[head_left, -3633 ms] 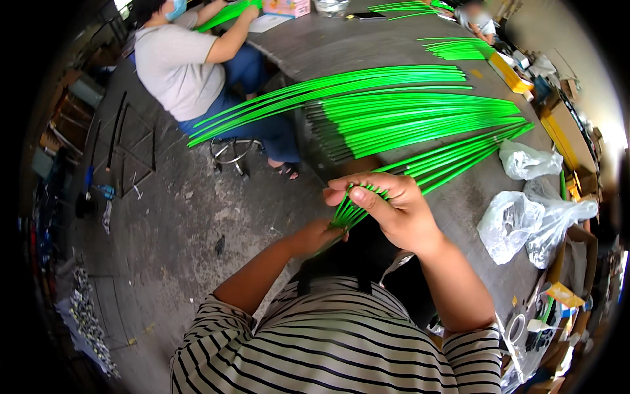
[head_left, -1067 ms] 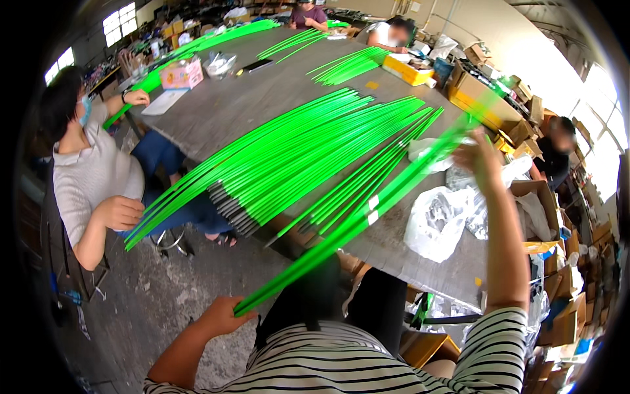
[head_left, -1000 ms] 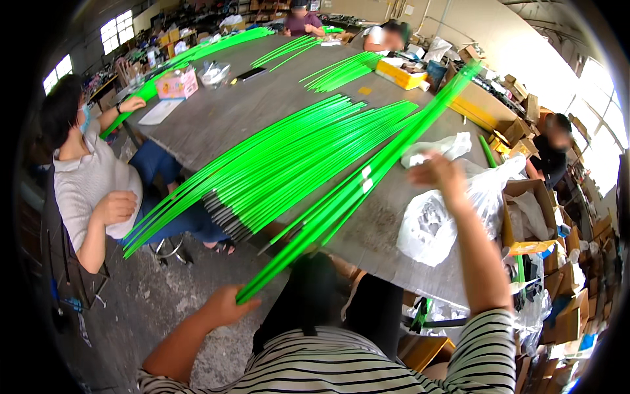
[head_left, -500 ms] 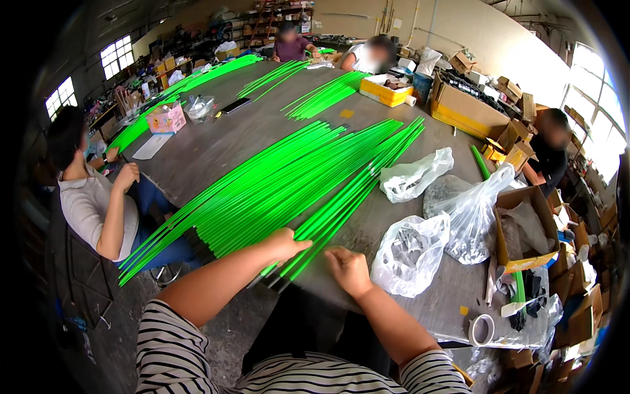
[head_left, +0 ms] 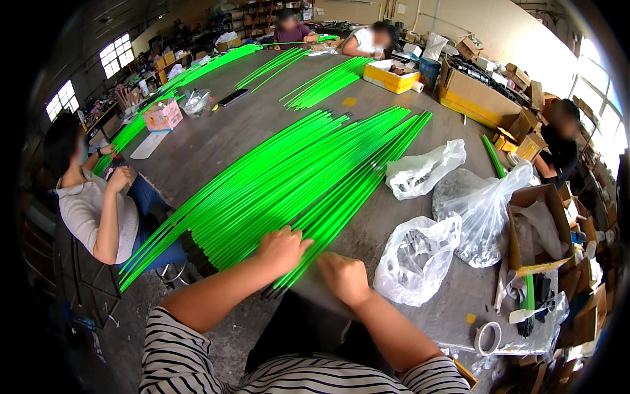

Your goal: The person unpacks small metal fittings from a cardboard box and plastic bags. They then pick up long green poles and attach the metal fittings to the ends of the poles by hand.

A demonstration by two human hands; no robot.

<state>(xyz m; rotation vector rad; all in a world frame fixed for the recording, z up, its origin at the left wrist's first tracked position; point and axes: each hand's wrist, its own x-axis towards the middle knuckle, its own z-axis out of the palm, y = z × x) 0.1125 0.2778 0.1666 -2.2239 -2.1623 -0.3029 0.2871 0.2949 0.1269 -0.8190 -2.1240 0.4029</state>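
Observation:
A broad spread of long, thin green rods (head_left: 289, 190) lies across the dark table, its near ends reaching the front edge. At the near end of the right-hand strip of rods, my left hand (head_left: 282, 251) rests over them with fingers curled, closed on some of them. Its thumb points right. Just right of those rods is my right hand (head_left: 344, 277), closed with bent fingers and held low over the table edge. What it pinches, if anything, is hidden by the hand itself. Dark tips show on several rod ends below my left hand.
Right of the rods stand clear plastic bags (head_left: 417, 259) of small parts, an open carton (head_left: 539, 226) and a tape roll (head_left: 487, 337). Farther off lie more green rods (head_left: 328, 82), a yellow-and-white box (head_left: 392, 77), a pink box (head_left: 163, 116) and a phone (head_left: 233, 98). Co-workers sit around the table.
My left hand has curled its fingers and shifted slightly over the rods. My right hand stays closed, slightly lower. The view has shifted a little; the person at left has lowered the head.

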